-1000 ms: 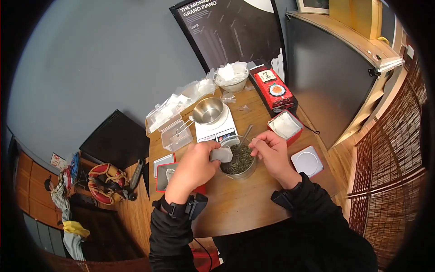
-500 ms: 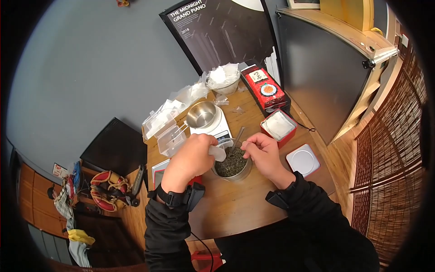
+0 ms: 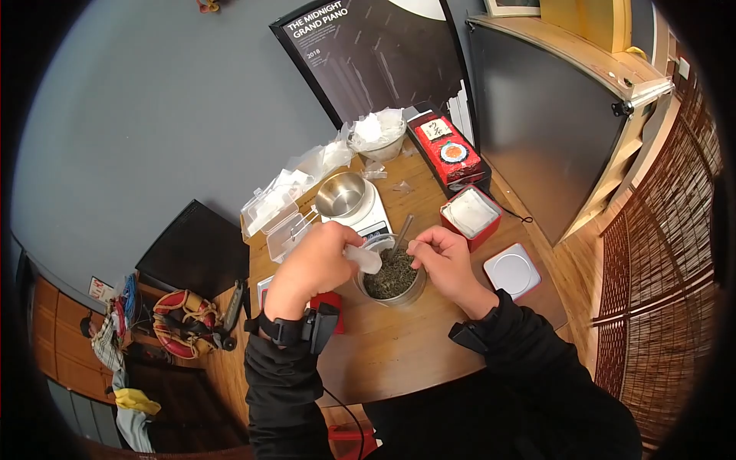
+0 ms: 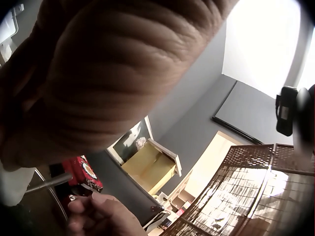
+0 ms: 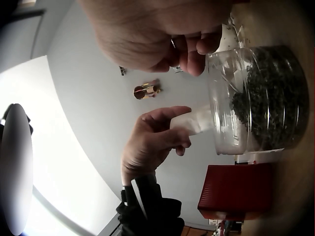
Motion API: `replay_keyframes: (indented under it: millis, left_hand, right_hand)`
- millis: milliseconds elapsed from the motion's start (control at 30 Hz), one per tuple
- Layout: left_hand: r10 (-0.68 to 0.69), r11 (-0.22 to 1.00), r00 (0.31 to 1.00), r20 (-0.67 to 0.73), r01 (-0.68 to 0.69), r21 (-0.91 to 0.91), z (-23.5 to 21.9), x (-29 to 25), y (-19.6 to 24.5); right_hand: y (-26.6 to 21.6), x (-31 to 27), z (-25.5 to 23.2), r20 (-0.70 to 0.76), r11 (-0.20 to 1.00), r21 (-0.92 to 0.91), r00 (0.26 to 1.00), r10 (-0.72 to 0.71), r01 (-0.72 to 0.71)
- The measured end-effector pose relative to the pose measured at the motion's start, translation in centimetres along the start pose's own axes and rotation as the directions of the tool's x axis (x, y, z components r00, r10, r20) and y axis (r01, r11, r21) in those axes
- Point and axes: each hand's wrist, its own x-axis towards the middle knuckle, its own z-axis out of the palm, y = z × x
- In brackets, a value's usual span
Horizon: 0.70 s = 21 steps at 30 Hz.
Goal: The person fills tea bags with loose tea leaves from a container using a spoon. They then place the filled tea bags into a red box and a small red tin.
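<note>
My left hand (image 3: 318, 257) pinches a small translucent white tea bag (image 3: 368, 261) between thumb and fingers, over the left side of a clear jar. The jar (image 5: 227, 135) holds dark green dried leaves (image 3: 391, 278), and a metal spoon handle (image 3: 403, 230) sticks up out of it. In the right wrist view the end of the bag overlaps the jar's mouth. At the right side of the rim is my right hand (image 3: 446, 262), fingers curled and tips drawn to the thumb; nothing shows in them. The left palm fills much of the left wrist view.
Behind the jar, a white scale (image 3: 376, 208) bears a steel pan (image 3: 341, 195). An open plastic box (image 3: 285, 236) and a bowl of white bags (image 3: 377, 146) stand farther back. To the right are a red package (image 3: 464, 163), a red tin (image 3: 484, 233) and a lid (image 3: 512, 272). Another red tin (image 5: 236, 189) is at left.
The head view has shifted slightly. My left hand, with the tea bag, has tilted a little at the jar's left side. The right hand stays by the rim with fingers curled.
</note>
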Motion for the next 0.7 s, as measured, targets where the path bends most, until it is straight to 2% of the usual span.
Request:
replay_keyframes:
  millis: [167, 267, 333, 433, 533, 633, 700]
  left_hand:
    - [0.014, 0.998, 0.999, -0.032, -0.016, -0.061, 0.3, 0.2, -1.3]
    - [0.038, 0.998, 0.999, -0.002, -0.038, -0.042, 0.3, -0.2, -0.6]
    - [-0.005, 1.0, 1.0, -0.022, 0.004, -0.026, 0.5, -0.3, -0.7]
    - [0.04, 0.998, 0.998, -0.045, -0.042, -0.05, 0.7, -0.4, -1.2]
    - [0.006, 0.992, 0.999, -0.037, -0.011, -0.128, 0.2, -0.8, -1.6]
    - [-0.021, 0.982, 1.0, -0.023, 0.016, -0.19, 1.5, -1.1, -3.5]
    - [-0.054, 0.95, 0.998, -0.035, 0.04, -0.311, 2.1, -1.4, -4.5]
  right_hand:
    - [-0.6, -0.1, 0.2, 0.009, 0.999, -0.011, 0.999, 0.035, -0.035]
    - [-0.3, -0.3, 0.0, -0.006, 1.0, -0.011, 1.0, 0.013, -0.013]
    - [-0.3, -0.2, 0.1, 0.001, 1.0, 0.016, 1.0, 0.0, 0.0]
    - [-0.3, -0.2, 0.0, 0.002, 1.0, -0.018, 1.0, -0.001, 0.001]
    - [-0.1, -0.2, 0.0, 0.004, 1.0, -0.008, 1.0, 0.0, 0.0]
    - [0.2, -0.2, 0.0, 0.002, 1.0, 0.007, 1.0, -0.005, 0.005]
    - [0.2, -0.2, 0.1, 0.002, 1.0, -0.001, 1.0, -0.014, 0.014]
